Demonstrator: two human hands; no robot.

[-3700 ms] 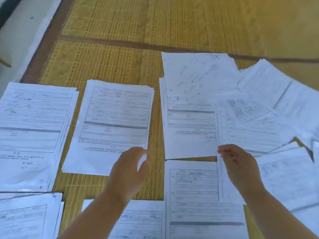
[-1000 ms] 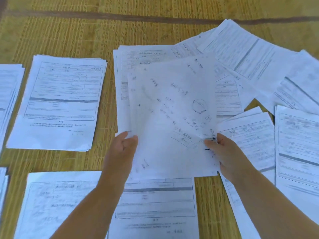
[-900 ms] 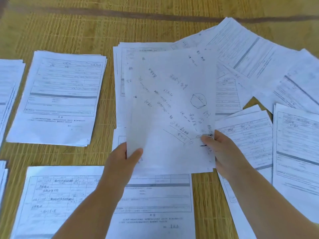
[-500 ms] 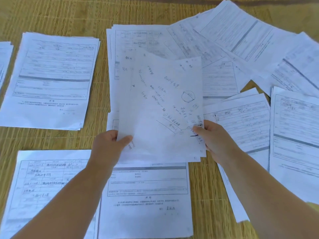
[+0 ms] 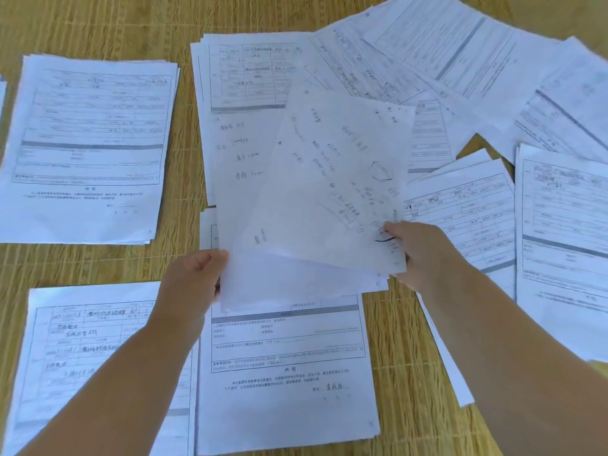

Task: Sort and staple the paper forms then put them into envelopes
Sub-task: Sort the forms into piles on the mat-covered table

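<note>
Both hands (image 5: pixel 194 278) (image 5: pixel 424 255) pinch handwritten sheets (image 5: pixel 322 199); their scrawl is too blurred to read.

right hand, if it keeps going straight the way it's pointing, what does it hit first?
Likely the handwritten sheet the right hand already pinches; beyond it, the form stack on the mat. Depth unclear.

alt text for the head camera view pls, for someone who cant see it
Two bare hands, left hand and right hand, hold up handwritten sheets by their lower corners. Below, stacks of printed forms lie spread over a woven straw mat.
</note>
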